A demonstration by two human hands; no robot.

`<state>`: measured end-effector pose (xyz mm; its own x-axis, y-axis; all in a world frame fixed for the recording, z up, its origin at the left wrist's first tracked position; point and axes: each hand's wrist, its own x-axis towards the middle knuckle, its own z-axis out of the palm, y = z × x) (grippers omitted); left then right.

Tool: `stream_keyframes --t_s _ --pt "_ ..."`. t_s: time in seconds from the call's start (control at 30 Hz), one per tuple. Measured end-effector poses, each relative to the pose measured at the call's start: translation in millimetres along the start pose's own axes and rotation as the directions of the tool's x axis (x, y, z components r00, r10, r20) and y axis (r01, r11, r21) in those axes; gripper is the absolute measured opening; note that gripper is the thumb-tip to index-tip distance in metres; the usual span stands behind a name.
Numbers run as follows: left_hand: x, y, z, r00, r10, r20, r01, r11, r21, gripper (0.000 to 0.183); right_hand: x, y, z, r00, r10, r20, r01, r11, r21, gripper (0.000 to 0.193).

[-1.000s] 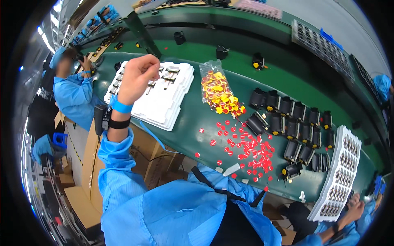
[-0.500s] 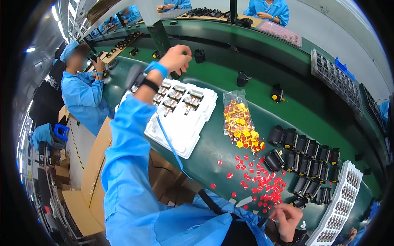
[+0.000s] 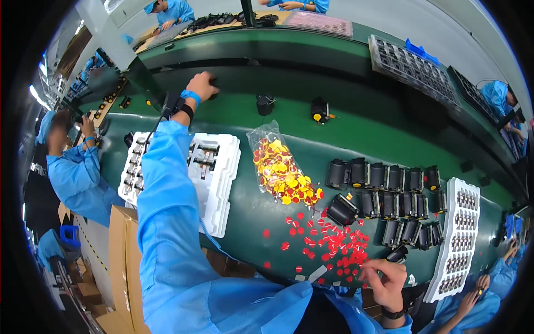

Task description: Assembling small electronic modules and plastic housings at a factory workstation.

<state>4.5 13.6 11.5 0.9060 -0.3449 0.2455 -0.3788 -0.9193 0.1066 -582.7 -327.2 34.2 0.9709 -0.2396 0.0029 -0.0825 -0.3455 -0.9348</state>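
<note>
Black and mostly hidden, a small piece (image 3: 215,92) is seen right at the curled fingertips of the left hand (image 3: 203,86), on their right side; whether the grip is clamped on it or merely laid against it cannot be told, and its long axis is masked by the fingers. By the left hand it is far more nearly reached than by the right hand (image 3: 385,281), which is held well apart at the near edge of the table (image 3: 245,242), fingers bent toward the thumb; whether anything is pinched there cannot be told. Just up and left of that grip, red discs (image 3: 339,245) are scattered. To the right of the left hand, a black cup (image 3: 265,104) and, farther on, 1 housing with a yellow disc (image 3: 320,111) are spaced apart. The left sleeve is passed over a white tray (image 3: 219,206); a bag of yellow pieces (image 3: 275,161) is laid between it and rows of black housings (image 3: 359,172), bordered by another white tray (image 3: 461,222).
</note>
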Motion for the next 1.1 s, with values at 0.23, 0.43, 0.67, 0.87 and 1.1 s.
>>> stream_keyframes --t_s 0.23,0.43,0.67,0.87,1.1 --pt "-159 195 -64 0.661 0.733 -0.159 -0.75 0.644 -0.148 0.041 17 -11 17 0.945 -0.299 0.136 0.297 0.954 0.03 0.012" --pt "-199 243 -16 0.529 0.813 0.243 -0.807 0.57 -0.152 0.047 -3 -10 25 0.868 -0.446 0.219 0.443 0.894 0.064 0.015" --pt "-103 193 -45 0.931 0.366 -0.015 -0.355 0.892 -0.281 0.05 -53 15 1 0.985 -0.165 -0.044 0.171 0.956 0.239 0.012" --pt "-35 90 38 0.969 0.242 0.043 -0.214 0.916 -0.339 0.033 -52 19 3 0.957 -0.278 -0.085 0.289 0.94 0.181 0.01" --pt "-136 233 -25 0.65 0.76 0.007 -0.758 0.649 -0.07 0.024 -102 52 -19 0.937 -0.008 -0.348 0.071 0.983 0.17 0.013"
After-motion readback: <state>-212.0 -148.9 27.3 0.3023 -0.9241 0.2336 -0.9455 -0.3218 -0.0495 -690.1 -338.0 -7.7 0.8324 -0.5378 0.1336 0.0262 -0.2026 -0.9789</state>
